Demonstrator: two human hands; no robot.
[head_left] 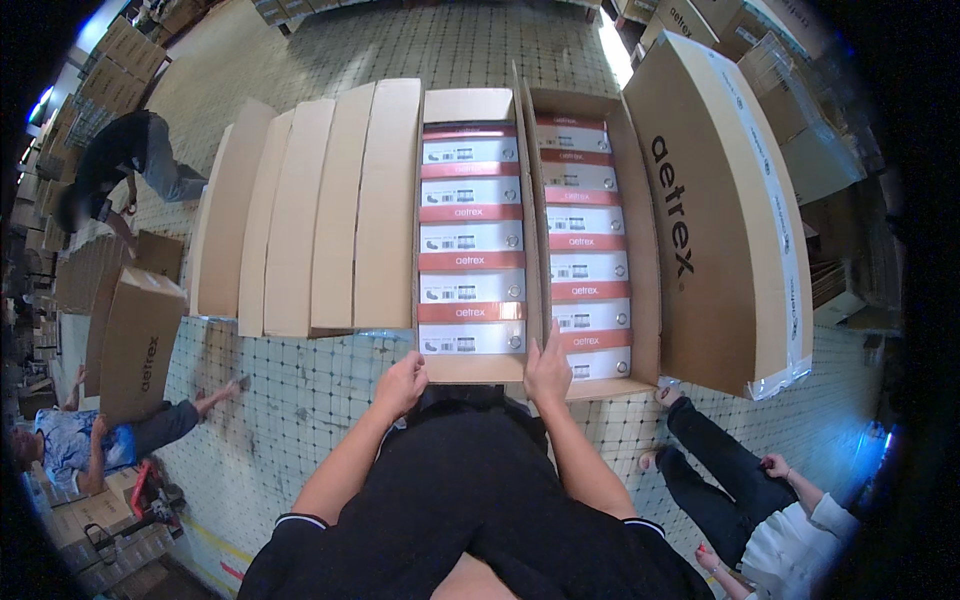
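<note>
Right in front of me stands an open cardboard carton (475,371) packed with a row of white and red shoe boxes (470,288). At its near left corner my left hand (403,385) is closed, fingers curled on the carton's edge. My right hand (547,374) rests at the near right corner, its fingers stretched out along the wall where this carton meets its neighbour. That neighbour, a second open carton (648,330) on the right, holds a similar row of shoe boxes (588,268).
Several tall brown cartons (385,200) stand in a row at left; a large taped carton (715,220) stands at right. One person bends at far left (125,160), another sits by a carton (85,445), a third stands at lower right (770,510). A red pallet jack (150,492) is at lower left.
</note>
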